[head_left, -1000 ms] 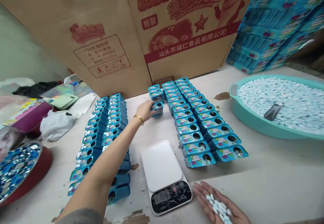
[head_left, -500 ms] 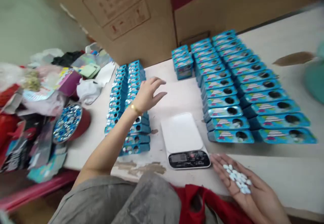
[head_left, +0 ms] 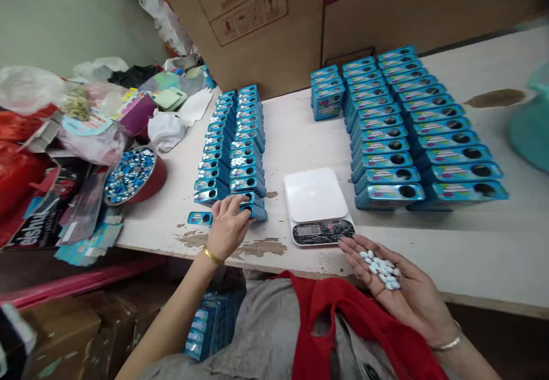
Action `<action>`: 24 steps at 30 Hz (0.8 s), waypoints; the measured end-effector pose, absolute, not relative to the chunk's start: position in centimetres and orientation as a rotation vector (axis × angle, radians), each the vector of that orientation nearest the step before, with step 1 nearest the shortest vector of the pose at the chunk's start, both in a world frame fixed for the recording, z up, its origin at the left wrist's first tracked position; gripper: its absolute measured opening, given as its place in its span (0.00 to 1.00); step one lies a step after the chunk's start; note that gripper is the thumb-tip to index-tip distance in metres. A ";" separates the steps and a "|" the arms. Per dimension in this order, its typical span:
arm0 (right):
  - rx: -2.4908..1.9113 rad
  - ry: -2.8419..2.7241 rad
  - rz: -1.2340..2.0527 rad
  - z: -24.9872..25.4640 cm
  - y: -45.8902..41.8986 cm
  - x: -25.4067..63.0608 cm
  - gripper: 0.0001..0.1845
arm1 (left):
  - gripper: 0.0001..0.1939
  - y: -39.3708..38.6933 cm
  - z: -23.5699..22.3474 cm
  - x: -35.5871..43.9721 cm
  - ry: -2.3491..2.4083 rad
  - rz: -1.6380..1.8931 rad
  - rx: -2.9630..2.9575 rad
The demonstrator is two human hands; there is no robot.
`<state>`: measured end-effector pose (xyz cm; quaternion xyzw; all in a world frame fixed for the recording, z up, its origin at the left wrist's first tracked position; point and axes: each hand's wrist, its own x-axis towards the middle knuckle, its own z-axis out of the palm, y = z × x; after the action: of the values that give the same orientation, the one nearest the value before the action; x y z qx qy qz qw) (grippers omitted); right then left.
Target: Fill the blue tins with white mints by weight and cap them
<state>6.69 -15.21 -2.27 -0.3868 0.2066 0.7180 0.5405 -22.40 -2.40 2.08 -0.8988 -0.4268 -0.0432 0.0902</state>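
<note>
left hand point(head_left: 229, 226): half-curled over near blue containers point(head_left: 259, 214), grip unclear. right hand point(head_left: 405, 294): open, palm up, bearing white pellets point(head_left: 381, 268), fingertips beside scale point(head_left: 316, 196).

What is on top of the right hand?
Small white pieces lie on the right hand, on its upturned palm. The skin directly under them is covered and cannot be seen.

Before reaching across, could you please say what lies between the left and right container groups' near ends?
A white scale on the tabletop, in the head view.
</note>
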 end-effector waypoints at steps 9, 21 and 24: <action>-0.835 0.399 1.672 -3.0 -17.1 6.3 0.16 | 0.11 0.6 6.0 -11.5 -0.887 -0.176 -2.931; -0.768 0.430 1.652 -3.2 -17.3 7.4 0.17 | 0.14 3.8 4.2 -8.5 -0.885 -0.498 -3.088; -0.764 0.426 1.657 -3.3 -16.9 7.5 0.16 | 0.11 2.9 4.4 -11.1 -1.142 -0.822 -3.069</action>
<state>7.52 -16.89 -3.32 -0.3286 0.1833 0.7125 0.5923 -11.08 2.91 4.40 -0.9028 -0.3358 -0.2419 -0.1171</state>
